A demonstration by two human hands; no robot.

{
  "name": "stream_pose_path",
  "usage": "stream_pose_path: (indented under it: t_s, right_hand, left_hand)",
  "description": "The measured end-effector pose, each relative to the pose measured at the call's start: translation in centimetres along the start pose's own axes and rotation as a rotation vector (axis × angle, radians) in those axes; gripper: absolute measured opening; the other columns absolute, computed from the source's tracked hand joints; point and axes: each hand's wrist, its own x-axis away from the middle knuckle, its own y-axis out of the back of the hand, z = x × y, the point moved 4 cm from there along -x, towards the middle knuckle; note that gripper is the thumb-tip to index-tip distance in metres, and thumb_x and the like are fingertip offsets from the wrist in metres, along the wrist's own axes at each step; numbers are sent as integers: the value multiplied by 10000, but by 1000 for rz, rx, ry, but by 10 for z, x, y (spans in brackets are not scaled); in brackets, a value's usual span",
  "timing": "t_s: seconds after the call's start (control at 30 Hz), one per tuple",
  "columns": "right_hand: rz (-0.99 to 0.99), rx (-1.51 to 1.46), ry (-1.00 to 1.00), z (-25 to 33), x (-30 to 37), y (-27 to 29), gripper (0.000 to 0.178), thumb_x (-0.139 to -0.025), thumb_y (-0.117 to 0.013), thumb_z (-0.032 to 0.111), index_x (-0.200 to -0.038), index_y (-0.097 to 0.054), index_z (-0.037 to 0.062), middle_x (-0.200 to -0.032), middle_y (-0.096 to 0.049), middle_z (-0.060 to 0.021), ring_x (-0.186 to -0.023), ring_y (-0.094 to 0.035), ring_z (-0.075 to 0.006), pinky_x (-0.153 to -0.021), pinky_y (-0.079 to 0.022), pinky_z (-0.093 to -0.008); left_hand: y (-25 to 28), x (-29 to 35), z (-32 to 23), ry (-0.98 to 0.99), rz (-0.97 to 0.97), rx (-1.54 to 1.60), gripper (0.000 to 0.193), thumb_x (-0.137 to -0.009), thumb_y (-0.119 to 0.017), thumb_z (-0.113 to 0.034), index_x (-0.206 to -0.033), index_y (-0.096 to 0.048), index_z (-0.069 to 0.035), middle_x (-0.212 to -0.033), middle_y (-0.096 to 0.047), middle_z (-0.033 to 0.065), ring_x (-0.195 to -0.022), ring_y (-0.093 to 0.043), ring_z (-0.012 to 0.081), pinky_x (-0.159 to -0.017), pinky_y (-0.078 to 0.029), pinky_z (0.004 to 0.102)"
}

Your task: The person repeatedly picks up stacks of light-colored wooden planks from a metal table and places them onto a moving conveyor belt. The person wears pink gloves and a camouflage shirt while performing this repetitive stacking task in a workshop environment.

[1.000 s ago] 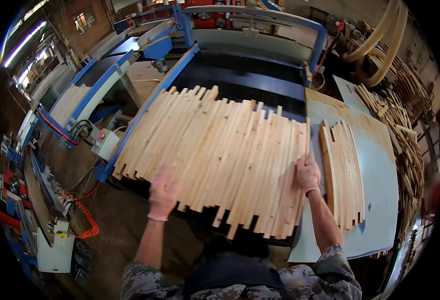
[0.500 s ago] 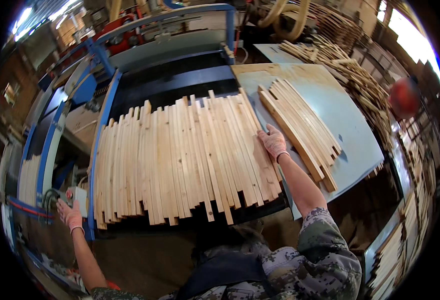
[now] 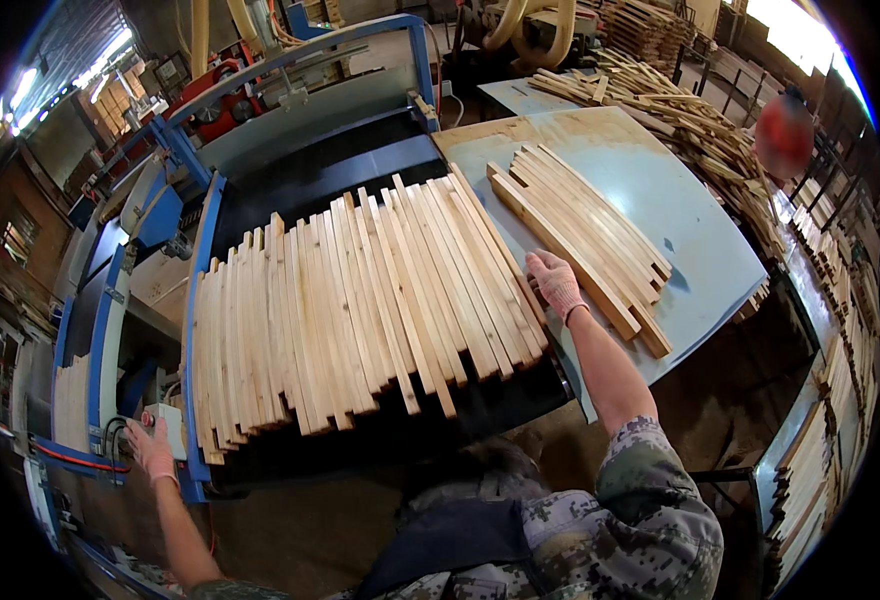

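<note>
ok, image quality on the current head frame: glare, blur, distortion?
Head view throughout: bright area at upper right blown out; red shape at far right blurred; wooden strips reasonably crisp; pale-blue tabletop shows soft sheen, its right edge bowed, likely by the fisheye; picture corners black; floor dim.

From the middle of the slats (image 3: pixel 360 310), bare belt (image 3: pixel 305 185) gives passage at 12 o'clock, until the frame (image 3: pixel 422 65) stands across; another bare strip runs at 5. The rail (image 3: pixel 207 230) bars 9, with the box (image 3: pixel 169 428) and left hand (image 3: pixel 152 450) crowding 8. At 3, the right hand (image 3: pixel 557 283) fills a gap before the batch (image 3: pixel 580 240); beyond, the table (image 3: pixel 695 240) offers room
</note>
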Motion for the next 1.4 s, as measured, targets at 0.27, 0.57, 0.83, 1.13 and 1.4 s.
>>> stream_pose_path:
  t_s: [0.27, 0.57, 0.83, 1.13, 1.4]
  right_hand:
    - [-10, -335, -103, -4, -6, 7, 316, -1096, -675, 263, -1316, -687, 37, -780, -595, -15, -560, -496, -70, -489, -392, -237]
    - [-2, -357, -70, -14, -14, 8, 521, -1090, -679, 180, -1565, -531, 27, -837, -621, -68, -610, -508, -73, -507, -420, -224]
    - [-23, -287, -55, -22, -17, 7, 469, -1081, -685, 172, -1513, -584, 22, -849, -656, -78, -587, -525, -80, -497, -446, -234]
    - [-80, -90, 17, 0, 5, 2, 498, -1053, -695, 190, -1503, -611, -6, -890, -710, -32, -676, -608, -102, -611, -524, -277]
    - [-123, 157, 174, -11, 31, 1, 611, -1003, -764, 255, -1516, -588, -27, -1236, -771, -126, -1100, -709, -155, -989, -554, -286]
  left_hand:
    - [-9, 254, -95, -41, 1146, 1562, 546, -1124, -458, -387, -1185, -739, 77, -1215, -756, 239, -1140, -736, 382, -1074, -570, 534]
    - [-251, 465, -5, -102, 1253, 297, 436, -1063, -571, -333, -1281, -675, 29, -1298, -706, 217, -1203, -687, 359, -1106, -537, 500]
    - [-287, 551, 67, 149, 1326, 137, 472, -1024, -625, -334, -1394, -611, -41, -1414, -647, 195, -1296, -630, 346, -1150, -495, 467]
    - [-336, 508, 77, -149, 1271, 80, 600, -979, -686, -334, -1521, -539, -121, -1544, -579, 169, -1401, -565, 331, -1199, -448, 430]
    - [-335, 449, -17, 227, 1393, 609, 491, -1102, -571, -442, -1412, -678, -77, -1356, -718, 163, -1239, -680, 377, -1069, -544, 485]
